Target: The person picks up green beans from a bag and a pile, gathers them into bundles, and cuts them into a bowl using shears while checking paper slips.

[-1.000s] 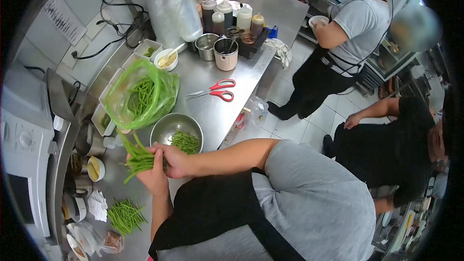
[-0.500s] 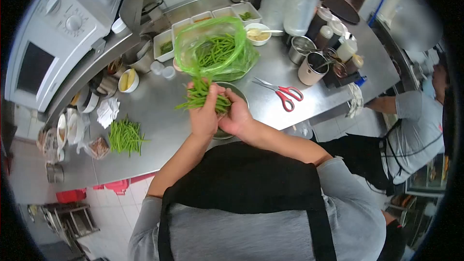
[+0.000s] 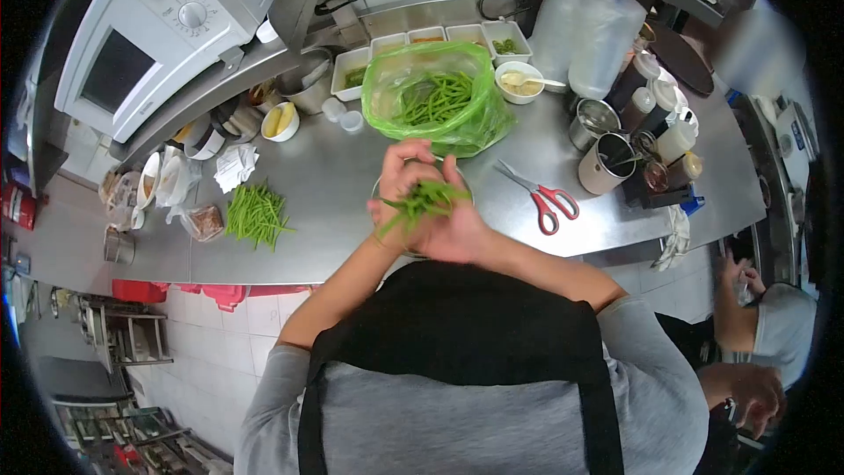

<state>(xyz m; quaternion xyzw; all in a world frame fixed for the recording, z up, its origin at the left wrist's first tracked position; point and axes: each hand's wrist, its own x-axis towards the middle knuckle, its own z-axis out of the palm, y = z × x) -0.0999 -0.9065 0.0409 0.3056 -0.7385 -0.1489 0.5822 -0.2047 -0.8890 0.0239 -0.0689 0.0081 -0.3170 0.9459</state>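
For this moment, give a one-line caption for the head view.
Both hands hold a bunch of green beans over a metal bowl on a steel counter.

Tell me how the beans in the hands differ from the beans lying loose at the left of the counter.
The bunch of beans is gripped between the left hand and right hand, lifted above a metal bowl; the loose pile lies untouched on the steel counter. The bunch looks smaller and tighter, while the pile is spread flat. Both are green beans.

Steel counter [image 3: 334, 189] bears scissors [image 3: 545, 198], loose beans [image 3: 255, 214], green bag [image 3: 435, 105].
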